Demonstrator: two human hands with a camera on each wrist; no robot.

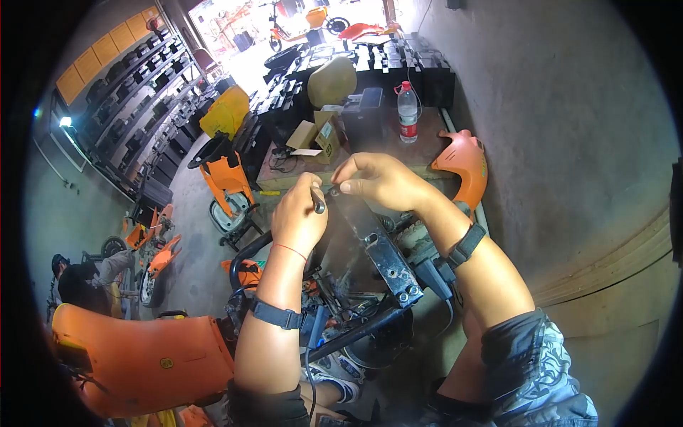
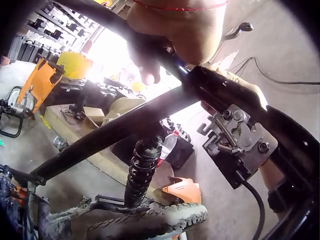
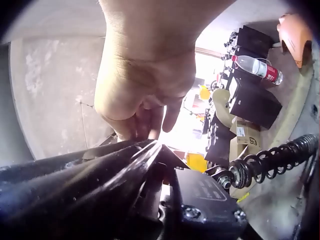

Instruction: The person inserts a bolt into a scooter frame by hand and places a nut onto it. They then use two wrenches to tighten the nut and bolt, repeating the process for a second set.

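My left hand (image 1: 297, 219) grips a dark metal wrench (image 1: 318, 204), its rounded end sticking out past the fist; in the left wrist view the bent end of that wrench (image 2: 245, 28) shows beside the palm. Across from it my right hand (image 1: 384, 181) has curled fingers, with thumb and fingertips right at the far end of the black scooter frame (image 1: 390, 267). What lies between these fingertips I cannot tell. A silver spring latch (image 2: 242, 135) with a black cable is fixed under the frame. Below hangs a coil shock absorber (image 2: 142, 170) above a muddy tire (image 2: 170, 220).
Behind the frame a low platform (image 1: 277, 174) bears an open cardboard box (image 1: 327, 139), a black case (image 1: 364, 117) and a water bottle (image 1: 407, 114). Orange body panels (image 1: 153, 359) lie left, another orange panel (image 1: 466, 167) right. A person (image 1: 82, 285) crouches at far left.
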